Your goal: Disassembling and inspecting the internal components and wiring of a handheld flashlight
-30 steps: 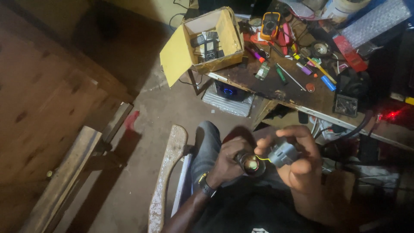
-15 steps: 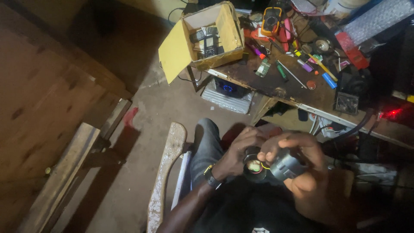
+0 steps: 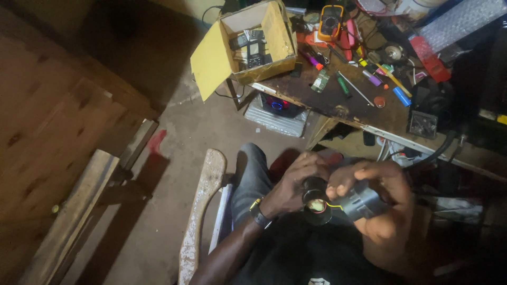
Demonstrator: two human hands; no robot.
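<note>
So both my hands are down over my lap: left hand (image 3: 293, 184) has its fingers wrapped round a black tape roll (image 3: 316, 203), right hand (image 3: 383, 203) clamped on a grey round part (image 3: 363, 203) touching it. Bench (image 3: 338, 103) with the multimeter (image 3: 331, 21) sits well above.

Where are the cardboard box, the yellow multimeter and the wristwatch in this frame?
cardboard box (image 3: 214, 60): head view, on its open yellow flap.
yellow multimeter (image 3: 331, 22): head view, on its dial face.
wristwatch (image 3: 259, 212): head view, on the band at the left wrist.
</note>
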